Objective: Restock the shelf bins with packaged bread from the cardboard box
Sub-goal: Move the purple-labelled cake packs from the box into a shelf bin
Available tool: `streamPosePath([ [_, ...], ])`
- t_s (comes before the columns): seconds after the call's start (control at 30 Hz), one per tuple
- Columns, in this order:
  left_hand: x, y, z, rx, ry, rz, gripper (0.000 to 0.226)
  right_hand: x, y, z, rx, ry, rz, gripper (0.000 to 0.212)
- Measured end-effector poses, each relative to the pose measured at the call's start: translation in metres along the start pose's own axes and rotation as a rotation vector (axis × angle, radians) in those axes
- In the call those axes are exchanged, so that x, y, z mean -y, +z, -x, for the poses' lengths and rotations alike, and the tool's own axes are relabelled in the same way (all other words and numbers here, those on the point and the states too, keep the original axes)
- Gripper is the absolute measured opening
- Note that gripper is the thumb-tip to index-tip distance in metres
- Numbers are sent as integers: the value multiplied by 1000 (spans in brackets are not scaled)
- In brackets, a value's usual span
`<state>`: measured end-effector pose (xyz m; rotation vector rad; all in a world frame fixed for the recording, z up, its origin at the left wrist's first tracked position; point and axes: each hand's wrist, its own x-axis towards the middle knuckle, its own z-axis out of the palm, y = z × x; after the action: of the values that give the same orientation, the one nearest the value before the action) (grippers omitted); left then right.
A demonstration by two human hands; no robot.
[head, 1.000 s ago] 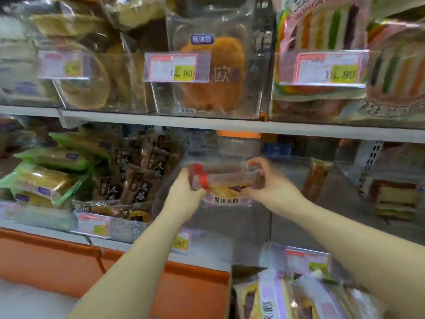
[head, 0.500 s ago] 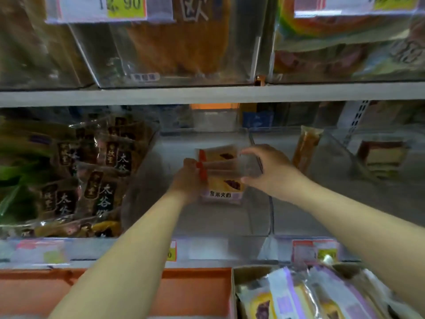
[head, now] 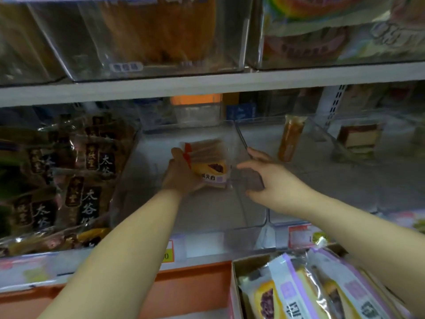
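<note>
A grey shelf board (head: 207,86) runs above the left hand (head: 181,178). A perforated white upright (head: 334,104) stands beyond the right hand (head: 269,178). An orange panel (head: 190,288) lies below both.

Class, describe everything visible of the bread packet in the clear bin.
The bread packet is a clear plastic wrapper with a red strip on its left, showing yellow bread with dark purple filling above a pale printed label. It sits inside the clear bin, its left end gripped by the left hand.

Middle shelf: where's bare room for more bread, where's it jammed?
Middle bin: bare floor in front of the bread pack the left hand grips. Right bin: bare beside an upright orange pack. Left bin: crammed with dark packs.
</note>
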<state>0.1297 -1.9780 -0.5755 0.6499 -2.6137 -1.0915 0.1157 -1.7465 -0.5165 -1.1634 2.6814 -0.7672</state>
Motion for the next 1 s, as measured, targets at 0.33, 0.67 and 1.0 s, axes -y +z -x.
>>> streamPosePath([
  [0.33,2,-5,-13,202,-97,284,120,-3,5,-1,-26,-14,-68,51],
  [0.67,-4,-3,-5,152,-5,132,131,4,1,3,-14,-18,-3,45],
  [1.0,-44,-33,73,-26,140,-202,81,29,-19,67,-31,17,157,48],
])
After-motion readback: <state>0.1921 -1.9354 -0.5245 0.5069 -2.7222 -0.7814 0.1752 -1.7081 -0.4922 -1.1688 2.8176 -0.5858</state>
